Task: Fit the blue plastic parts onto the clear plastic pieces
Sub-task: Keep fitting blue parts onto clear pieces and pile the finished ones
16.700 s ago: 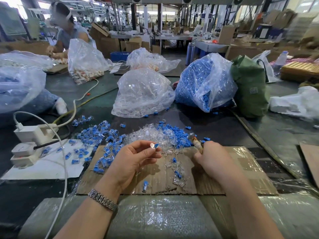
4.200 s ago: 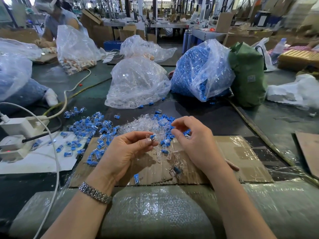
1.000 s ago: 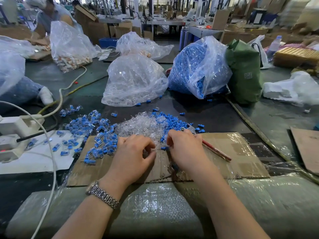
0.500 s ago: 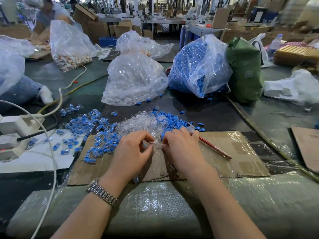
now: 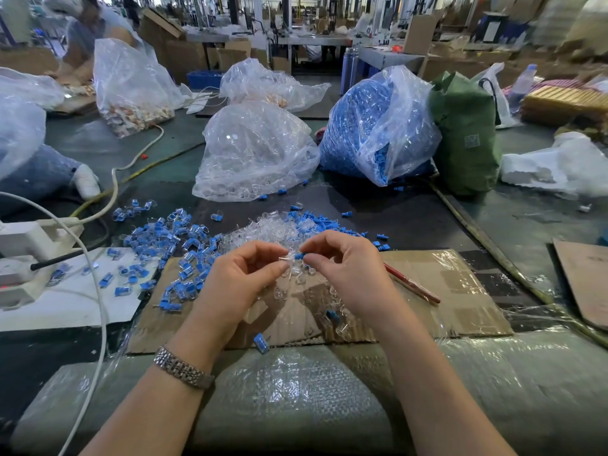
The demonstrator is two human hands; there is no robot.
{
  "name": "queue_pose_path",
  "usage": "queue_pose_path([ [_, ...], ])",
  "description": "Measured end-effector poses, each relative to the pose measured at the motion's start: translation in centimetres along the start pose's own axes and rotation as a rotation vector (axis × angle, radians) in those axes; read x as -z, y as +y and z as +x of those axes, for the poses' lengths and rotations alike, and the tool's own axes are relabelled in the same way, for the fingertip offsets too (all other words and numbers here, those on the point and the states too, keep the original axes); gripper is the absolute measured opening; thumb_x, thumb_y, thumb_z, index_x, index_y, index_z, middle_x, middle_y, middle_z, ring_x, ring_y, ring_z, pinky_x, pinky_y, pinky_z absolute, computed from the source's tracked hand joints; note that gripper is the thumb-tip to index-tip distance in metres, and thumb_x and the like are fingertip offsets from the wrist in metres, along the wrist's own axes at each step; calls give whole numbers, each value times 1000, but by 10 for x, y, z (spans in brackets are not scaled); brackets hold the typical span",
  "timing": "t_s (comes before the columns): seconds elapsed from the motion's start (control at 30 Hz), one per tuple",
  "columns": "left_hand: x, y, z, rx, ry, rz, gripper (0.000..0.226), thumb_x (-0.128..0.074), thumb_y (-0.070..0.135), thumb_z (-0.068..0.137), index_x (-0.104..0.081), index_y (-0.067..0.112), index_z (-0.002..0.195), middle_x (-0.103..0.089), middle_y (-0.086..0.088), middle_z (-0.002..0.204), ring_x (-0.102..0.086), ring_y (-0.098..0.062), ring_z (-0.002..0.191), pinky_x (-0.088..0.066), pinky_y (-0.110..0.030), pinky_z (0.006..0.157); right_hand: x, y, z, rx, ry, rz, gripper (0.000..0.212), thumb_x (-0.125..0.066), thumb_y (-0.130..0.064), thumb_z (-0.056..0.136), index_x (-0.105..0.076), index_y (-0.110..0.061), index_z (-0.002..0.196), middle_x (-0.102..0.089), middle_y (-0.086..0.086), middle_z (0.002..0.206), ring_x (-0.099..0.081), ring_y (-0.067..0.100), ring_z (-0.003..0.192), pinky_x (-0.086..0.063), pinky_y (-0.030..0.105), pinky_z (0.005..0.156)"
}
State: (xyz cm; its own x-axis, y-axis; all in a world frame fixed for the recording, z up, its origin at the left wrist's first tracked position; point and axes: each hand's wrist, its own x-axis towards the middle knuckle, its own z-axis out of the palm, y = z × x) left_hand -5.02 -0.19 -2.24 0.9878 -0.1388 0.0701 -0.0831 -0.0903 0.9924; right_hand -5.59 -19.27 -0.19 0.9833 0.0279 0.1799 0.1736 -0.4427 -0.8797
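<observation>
My left hand (image 5: 240,281) pinches a small clear plastic piece (image 5: 285,258) between thumb and fingertips, just above the cardboard sheet (image 5: 444,291). My right hand (image 5: 342,268) pinches a small blue plastic part (image 5: 298,256) right against that clear piece. Behind the hands lies a heap of loose clear pieces (image 5: 263,233) with loose blue parts (image 5: 316,222) at its right. A spread of fitted blue-and-clear pieces (image 5: 171,245) covers the table to the left.
A clear bag of clear pieces (image 5: 253,153) and a bag of blue parts (image 5: 375,126) stand behind, a green bag (image 5: 467,136) to the right. A red pencil (image 5: 411,284) lies on the cardboard. White power strip and cables (image 5: 29,245) sit left. Another person (image 5: 95,31) works far left.
Both hands have lifted off the pile and cardboard. The left now holds a clear piece and the right a blue part, brought together at the fingertips.
</observation>
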Motion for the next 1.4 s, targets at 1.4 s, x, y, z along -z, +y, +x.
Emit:
queue_pose_path([
  [1.4, 4, 5, 3, 121, -158, -581, 18, -73, -3, 76, -79, 7, 90, -74, -25, 103, -74, -33, 101, -60, -27, 81, 26, 26, 4, -456, 16, -961, 50, -59, -46, 97, -52, -9, 130, -48, 15, 131, -45, 33, 122, -42, 46, 98],
])
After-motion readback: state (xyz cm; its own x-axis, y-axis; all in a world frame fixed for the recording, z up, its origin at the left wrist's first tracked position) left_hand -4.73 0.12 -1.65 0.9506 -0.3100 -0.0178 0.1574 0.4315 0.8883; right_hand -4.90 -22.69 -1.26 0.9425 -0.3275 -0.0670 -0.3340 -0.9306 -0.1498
